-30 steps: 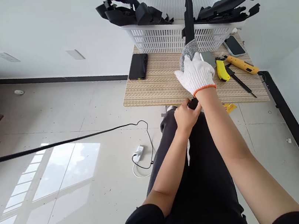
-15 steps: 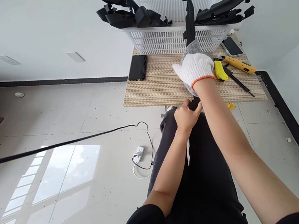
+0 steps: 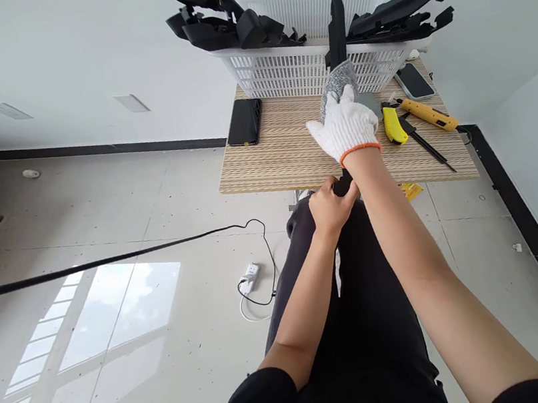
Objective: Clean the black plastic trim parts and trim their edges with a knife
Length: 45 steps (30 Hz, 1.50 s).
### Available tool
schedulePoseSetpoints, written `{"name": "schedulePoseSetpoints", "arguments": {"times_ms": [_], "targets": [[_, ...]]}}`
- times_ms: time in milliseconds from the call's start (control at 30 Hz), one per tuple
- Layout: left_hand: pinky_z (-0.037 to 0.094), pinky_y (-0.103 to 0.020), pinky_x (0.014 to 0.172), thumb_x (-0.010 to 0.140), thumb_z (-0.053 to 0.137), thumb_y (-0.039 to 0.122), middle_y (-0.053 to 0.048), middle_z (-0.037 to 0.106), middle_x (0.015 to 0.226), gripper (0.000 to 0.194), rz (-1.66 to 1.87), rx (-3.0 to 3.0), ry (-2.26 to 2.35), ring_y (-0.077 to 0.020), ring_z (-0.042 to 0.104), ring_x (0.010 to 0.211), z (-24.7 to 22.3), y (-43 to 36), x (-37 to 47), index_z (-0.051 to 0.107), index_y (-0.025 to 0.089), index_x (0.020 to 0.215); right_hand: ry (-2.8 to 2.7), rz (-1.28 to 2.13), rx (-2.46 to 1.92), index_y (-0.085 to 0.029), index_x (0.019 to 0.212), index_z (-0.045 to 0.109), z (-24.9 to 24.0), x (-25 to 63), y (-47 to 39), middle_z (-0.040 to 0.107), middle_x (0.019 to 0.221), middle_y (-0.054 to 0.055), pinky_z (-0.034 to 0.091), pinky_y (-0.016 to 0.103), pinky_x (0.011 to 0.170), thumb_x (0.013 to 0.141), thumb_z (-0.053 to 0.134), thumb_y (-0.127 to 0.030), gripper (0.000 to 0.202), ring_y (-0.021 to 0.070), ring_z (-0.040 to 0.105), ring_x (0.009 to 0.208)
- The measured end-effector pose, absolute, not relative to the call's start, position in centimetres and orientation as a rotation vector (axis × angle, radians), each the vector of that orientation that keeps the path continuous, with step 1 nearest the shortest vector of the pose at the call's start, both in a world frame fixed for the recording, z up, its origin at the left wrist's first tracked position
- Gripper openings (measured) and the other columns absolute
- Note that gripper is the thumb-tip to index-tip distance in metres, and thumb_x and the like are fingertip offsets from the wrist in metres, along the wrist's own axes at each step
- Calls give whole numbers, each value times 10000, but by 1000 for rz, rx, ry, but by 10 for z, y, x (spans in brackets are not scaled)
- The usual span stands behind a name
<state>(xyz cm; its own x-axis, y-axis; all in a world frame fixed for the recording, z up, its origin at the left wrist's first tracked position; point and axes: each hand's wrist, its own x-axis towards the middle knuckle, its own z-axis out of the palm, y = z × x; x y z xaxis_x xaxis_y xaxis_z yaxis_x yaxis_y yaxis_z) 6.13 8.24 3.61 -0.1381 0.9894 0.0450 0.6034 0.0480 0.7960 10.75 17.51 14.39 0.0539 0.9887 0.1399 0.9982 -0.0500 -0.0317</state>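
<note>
A long black plastic trim piece (image 3: 337,29) runs from near my lap up in front of the basket. My left hand (image 3: 331,207), bare, is closed around its lower end at the table's front edge. A white knitted glove with an orange cuff covers my right hand (image 3: 347,124), which is closed over a grey speckled cloth (image 3: 342,77) wrapped against the trim piece's middle. The glove and cloth hide that stretch of the piece, and the gloved fingertips are partly out of sight.
A white plastic basket (image 3: 280,72) with several black trim pieces (image 3: 403,14) stands on the wood-grain table (image 3: 283,162). Left lies a black phone (image 3: 245,122); right are another phone (image 3: 413,81), a yellow-handled tool (image 3: 394,125) and an orange corded tool (image 3: 428,114). A power strip (image 3: 250,278) lies on the floor.
The gloved hand's grip has shifted on the cloth, with more knuckles and more cloth showing above it. My left hand keeps its hold. The whole view has shifted slightly.
</note>
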Motion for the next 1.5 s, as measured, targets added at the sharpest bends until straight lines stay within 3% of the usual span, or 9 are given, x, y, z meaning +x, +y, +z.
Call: {"name": "schedulePoseSetpoints", "arguments": {"times_ms": [100, 267, 500, 700, 933, 1133, 1367, 1500], "targets": [[376, -283, 649, 798, 675, 495, -48, 702, 719, 289, 927, 1585, 1792, -229, 667, 703, 36, 81, 60, 661, 208, 832, -2049, -101, -2223, -121, 1426, 533, 142, 103, 166, 527, 1398, 312, 523, 485, 638, 965, 371, -626, 703, 389, 664, 986], [361, -286, 630, 794, 669, 494, -41, 659, 650, 287, 962, 1579, 1778, -217, 639, 652, 32, 80, 60, 650, 208, 787, -2086, 10, -2233, -64, 1375, 574, 153, 98, 158, 628, 1203, 304, 527, 532, 661, 990, 265, -614, 739, 427, 662, 998], [376, -285, 638, 754, 703, 425, -31, 650, 653, 247, 996, 1613, 1741, -210, 634, 647, 30, 82, 58, 678, 211, 873, -2015, -69, -2228, -119, 1524, 398, 142, 95, 161, 422, 1493, 316, 543, 497, 677, 976, 266, -649, 773, 421, 623, 1103], [392, -296, 644, 768, 681, 435, -38, 659, 660, 244, 920, 1615, 1802, -223, 647, 666, 32, 79, 58, 684, 212, 866, -2039, -21, -2277, -65, 1418, 536, 157, 90, 150, 630, 1197, 303, 524, 542, 674, 984, 252, -624, 763, 417, 668, 969], [397, -292, 639, 770, 669, 386, -37, 660, 668, 204, 937, 1650, 1768, -210, 630, 660, 30, 82, 55, 672, 212, 876, -2031, -53, -2203, -92, 1558, 331, 138, 88, 161, 384, 1494, 337, 519, 509, 661, 980, 172, -661, 826, 438, 622, 1085], [391, -316, 634, 769, 673, 401, -67, 666, 663, 226, 864, 1659, 1796, -245, 640, 681, 26, 80, 54, 682, 197, 868, -2014, 87, -2347, -81, 1436, 530, 144, 83, 154, 606, 1218, 305, 517, 574, 670, 965, 228, -675, 816, 441, 644, 1007], [400, -284, 651, 769, 667, 397, -23, 646, 669, 258, 984, 1621, 1726, -206, 643, 674, 29, 82, 55, 701, 221, 955, -1931, -190, -2159, -102, 1512, 433, 121, 94, 172, 485, 1414, 322, 517, 486, 614, 941, 258, -735, 871, 396, 658, 968], [389, -290, 636, 768, 671, 452, -21, 633, 635, 278, 931, 1582, 1773, -206, 621, 646, 30, 79, 54, 695, 226, 927, -1966, -126, -2219, -70, 1442, 523, 134, 94, 160, 603, 1251, 316, 516, 497, 619, 958, 252, -701, 840, 400, 678, 927]]}}
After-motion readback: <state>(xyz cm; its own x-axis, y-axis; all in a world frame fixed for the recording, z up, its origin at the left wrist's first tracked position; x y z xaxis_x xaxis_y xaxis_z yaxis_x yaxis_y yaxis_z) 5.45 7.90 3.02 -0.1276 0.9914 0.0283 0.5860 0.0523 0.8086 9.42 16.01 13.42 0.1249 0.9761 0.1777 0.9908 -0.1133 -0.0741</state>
